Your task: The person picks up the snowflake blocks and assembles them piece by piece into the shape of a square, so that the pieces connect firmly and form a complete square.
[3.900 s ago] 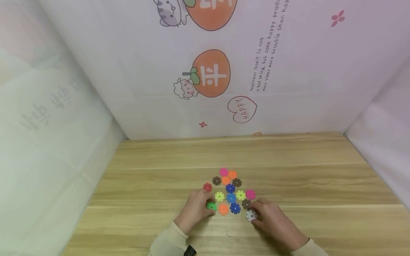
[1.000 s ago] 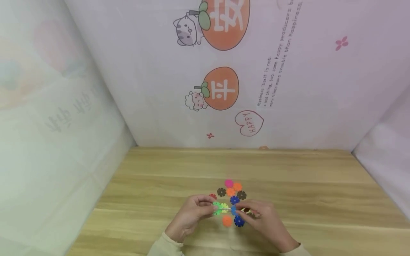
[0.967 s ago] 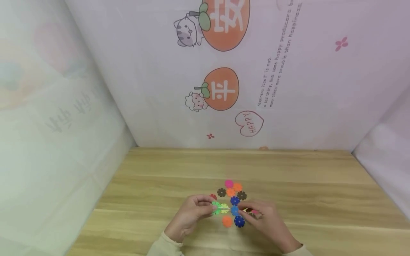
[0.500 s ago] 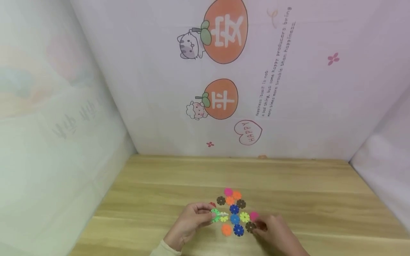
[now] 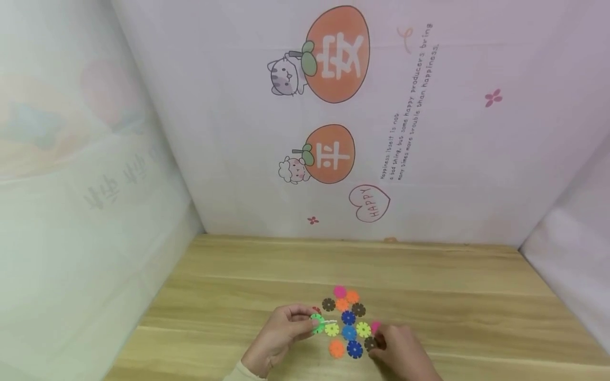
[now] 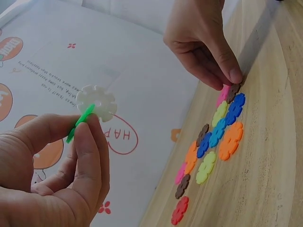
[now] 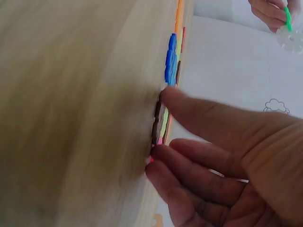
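Note:
My left hand (image 5: 282,336), raised above the table, pinches a green notched interlocking disc (image 5: 316,317) between thumb and fingers. A white disc (image 6: 97,101) is slotted into the green one, standing crosswise to it. My right hand (image 5: 404,352) is down at the right of the disc group, thumb and fingertips at opposite edges of a brown disc (image 5: 369,344) on the table. Beside that hand lies a pink disc (image 5: 375,327), partly covered. A yellow disc (image 5: 364,329) and a dark blue disc (image 5: 355,349) lie nearby.
Several more discs lie flat: light blue (image 5: 349,333), orange (image 5: 336,348), another brown (image 5: 328,304) and red (image 6: 180,210), partly hidden by my left hand in the head view. A wooden table (image 5: 229,286) runs back to a printed white sheet (image 5: 248,174).
The green and white discs, earlier flat on the table, are now joined in my left hand. My right hand has left them and moved right, down to the brown disc. The head view has tilted up.

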A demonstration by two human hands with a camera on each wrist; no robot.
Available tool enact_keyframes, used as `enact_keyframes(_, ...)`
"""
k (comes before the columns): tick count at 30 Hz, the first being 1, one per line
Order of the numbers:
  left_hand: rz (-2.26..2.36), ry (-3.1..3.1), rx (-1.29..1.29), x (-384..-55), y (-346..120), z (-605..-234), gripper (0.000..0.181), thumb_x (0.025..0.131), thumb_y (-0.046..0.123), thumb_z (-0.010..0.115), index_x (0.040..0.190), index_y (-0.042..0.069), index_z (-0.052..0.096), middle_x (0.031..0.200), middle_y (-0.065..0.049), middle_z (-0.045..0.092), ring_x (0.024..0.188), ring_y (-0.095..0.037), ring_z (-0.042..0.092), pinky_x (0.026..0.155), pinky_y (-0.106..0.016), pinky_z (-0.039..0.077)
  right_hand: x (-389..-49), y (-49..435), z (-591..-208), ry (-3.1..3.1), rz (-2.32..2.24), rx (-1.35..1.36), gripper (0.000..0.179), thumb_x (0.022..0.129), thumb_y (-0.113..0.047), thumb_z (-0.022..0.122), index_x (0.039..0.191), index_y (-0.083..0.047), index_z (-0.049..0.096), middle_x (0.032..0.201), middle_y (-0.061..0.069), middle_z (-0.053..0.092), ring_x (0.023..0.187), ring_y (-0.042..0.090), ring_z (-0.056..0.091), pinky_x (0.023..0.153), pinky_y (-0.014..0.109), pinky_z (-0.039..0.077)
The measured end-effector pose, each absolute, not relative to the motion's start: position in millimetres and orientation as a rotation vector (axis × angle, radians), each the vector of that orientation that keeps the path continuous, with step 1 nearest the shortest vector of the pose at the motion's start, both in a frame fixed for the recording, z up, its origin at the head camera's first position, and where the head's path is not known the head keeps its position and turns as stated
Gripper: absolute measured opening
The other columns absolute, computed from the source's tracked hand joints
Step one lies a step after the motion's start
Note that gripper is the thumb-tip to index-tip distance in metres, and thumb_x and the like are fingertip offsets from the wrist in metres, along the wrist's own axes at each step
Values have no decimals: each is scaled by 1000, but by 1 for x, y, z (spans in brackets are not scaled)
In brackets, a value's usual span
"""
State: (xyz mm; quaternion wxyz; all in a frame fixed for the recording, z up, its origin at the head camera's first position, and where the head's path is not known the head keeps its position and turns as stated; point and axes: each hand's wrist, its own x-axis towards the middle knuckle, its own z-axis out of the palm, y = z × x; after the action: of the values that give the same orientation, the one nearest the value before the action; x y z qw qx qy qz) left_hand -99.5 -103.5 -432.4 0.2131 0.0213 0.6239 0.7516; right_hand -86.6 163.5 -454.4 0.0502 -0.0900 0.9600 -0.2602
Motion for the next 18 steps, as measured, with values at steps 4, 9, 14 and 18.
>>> enact_keyframes(4,2083,1729,59,-99,-103,-434,23,87,7,72,107,-3,66,89,0,68,83,-10,67,83,-28,58,-89,159,-456,2908,-817,-223,16,71,-8,84,77,-11,69,67,-5,61,64,10,54,60,26,50)
enact_keyframes(9,2080,1727,68,-98,-103,-435,22,88,7,71,107,-3,66,89,0,68,83,-10,67,83,-28,58,-90,161,-460,2884,-876,-232,19,70,-1,83,79,-11,69,72,-2,61,69,11,56,62,27,53)
enact_keyframes(14,2089,1721,56,-99,-103,-434,24,87,7,71,108,-4,65,90,-1,67,83,-11,66,82,-27,58,-92,166,-461,2791,-977,-281,14,77,-2,79,80,-12,70,76,-3,61,72,11,55,62,25,50)
enact_keyframes(18,2089,1731,47,-101,-103,-434,25,87,6,71,109,-4,65,91,-1,67,83,-11,66,82,-27,58,-92,171,-459,2616,-1191,-256,3,87,-14,73,89,-12,72,83,-2,67,79,13,59,66,23,52)
